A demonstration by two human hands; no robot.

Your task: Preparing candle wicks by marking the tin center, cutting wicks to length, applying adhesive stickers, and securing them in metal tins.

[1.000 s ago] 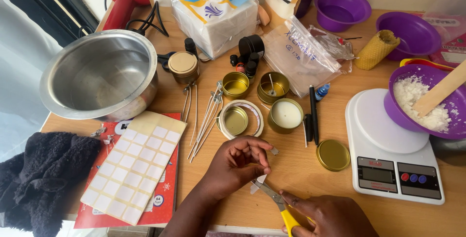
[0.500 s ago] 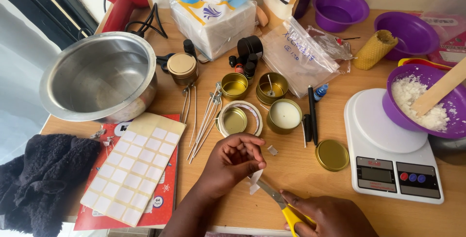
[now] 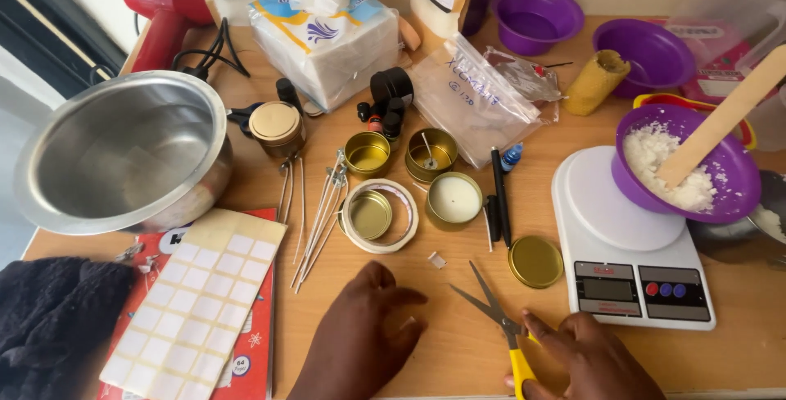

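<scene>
From the head camera, the left hand (image 3: 360, 334) lies palm down on the pale wooden table (image 3: 458, 343), fingers loosely spread and holding nothing; a tiny clear scrap (image 3: 407, 323) sits at its fingertips. The right hand (image 3: 589, 359), well apart to the right, rests its fingers on the yellow handle of a pair of steel scissors (image 3: 495, 310), whose blades stand open and point away from the person; whether the hand actually grips the handle I cannot tell.

Just beyond the scissor tips lies a small clear plastic piece (image 3: 437, 260). Further out from the left hand, a roll of white tape (image 3: 379, 215) rings a small open gold tin (image 3: 370, 213), with a bundle of thin metal-based wicks (image 3: 323, 207) to its left. A gold tin filled with white wax (image 3: 453, 198) stands beyond the blades, and a loose gold lid (image 3: 535, 261) lies just above the right hand. A white digital kitchen scale (image 3: 630, 244) sits beyond the right hand, a purple plastic bowl of white flakes (image 3: 686, 162) overlapping its far corner. Left of the left hand lies a sheet of cream square stickers (image 3: 201, 302).
</scene>
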